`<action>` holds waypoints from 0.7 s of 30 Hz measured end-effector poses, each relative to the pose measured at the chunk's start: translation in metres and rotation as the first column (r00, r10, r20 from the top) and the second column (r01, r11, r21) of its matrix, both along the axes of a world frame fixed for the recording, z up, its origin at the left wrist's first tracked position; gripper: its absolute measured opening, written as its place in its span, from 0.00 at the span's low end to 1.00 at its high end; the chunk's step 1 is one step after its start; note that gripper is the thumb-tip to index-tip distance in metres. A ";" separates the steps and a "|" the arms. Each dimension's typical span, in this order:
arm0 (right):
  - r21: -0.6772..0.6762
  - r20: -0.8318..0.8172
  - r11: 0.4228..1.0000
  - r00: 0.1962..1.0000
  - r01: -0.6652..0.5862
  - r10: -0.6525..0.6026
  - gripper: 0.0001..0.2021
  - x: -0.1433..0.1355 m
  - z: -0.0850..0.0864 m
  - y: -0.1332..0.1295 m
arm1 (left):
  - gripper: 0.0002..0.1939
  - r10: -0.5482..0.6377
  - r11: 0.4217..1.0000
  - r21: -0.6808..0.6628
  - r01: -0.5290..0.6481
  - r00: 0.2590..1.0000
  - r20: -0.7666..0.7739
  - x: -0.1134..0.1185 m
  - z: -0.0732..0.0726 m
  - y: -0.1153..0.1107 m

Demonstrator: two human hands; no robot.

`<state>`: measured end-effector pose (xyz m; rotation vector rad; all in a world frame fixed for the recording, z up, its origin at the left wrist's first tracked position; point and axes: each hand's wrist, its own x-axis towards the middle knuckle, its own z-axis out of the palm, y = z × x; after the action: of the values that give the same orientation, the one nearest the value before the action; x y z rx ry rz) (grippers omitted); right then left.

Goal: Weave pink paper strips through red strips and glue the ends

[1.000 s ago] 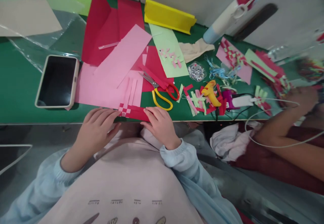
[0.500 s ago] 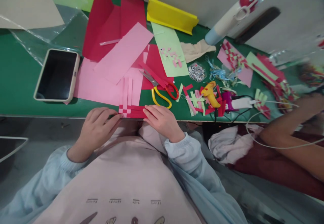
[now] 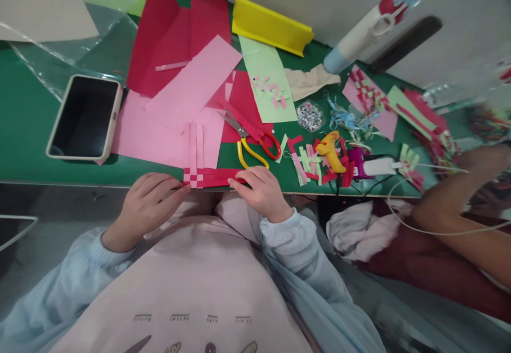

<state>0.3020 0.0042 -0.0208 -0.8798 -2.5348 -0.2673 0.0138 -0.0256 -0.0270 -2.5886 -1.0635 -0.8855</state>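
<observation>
A small piece of woven paper strips (image 3: 194, 178), checked in red and pink, lies at the table's front edge. Two pink strips (image 3: 196, 148) stick up from it, away from me; red strips (image 3: 217, 176) run out to the right. My left hand (image 3: 149, 201) has its thumb and fingertips closed on the weave's left end. With thumb and fingers, my right hand (image 3: 259, 190) grips the red strips' right end. Scissors (image 3: 243, 132) with yellow and red handles lie just beyond my right hand, blades pointing to the upper left.
A phone (image 3: 85, 117) lies at left, near pink and red sheets (image 3: 167, 140). To the right are a yellow glue gun (image 3: 331, 152), paper scraps (image 3: 306, 164) and a box of googly eyes (image 3: 310, 115). A co-worker's arm (image 3: 459, 209) reaches in at far right.
My right hand has slid slightly right along the red strips, its thumb and fingers now nearer their end. The left hand still holds the weave's left end. The view has shifted slightly.
</observation>
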 end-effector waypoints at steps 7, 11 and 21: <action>-0.010 0.040 1.000 0.999 -0.021 0.021 0.08 -0.010 0.005 0.007 | 0.12 0.001 0.997 0.079 0.001 1.000 -0.015 -0.010 -0.001 -0.003; -0.020 0.041 0.997 0.997 -0.071 0.072 0.09 -0.021 0.008 0.014 | 0.12 0.046 0.997 0.059 -0.044 0.999 -0.025 -0.018 -0.003 -0.007; -0.207 0.058 0.974 0.993 -0.088 0.102 0.14 -0.057 0.003 0.007 | 0.14 0.061 0.996 0.063 -0.058 0.997 -0.055 -0.042 -0.003 -0.020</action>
<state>0.2445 0.0111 -0.0173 -0.8329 -2.6945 -0.0067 -0.0285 -0.0452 -0.0297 -2.5028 -1.0745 -0.8129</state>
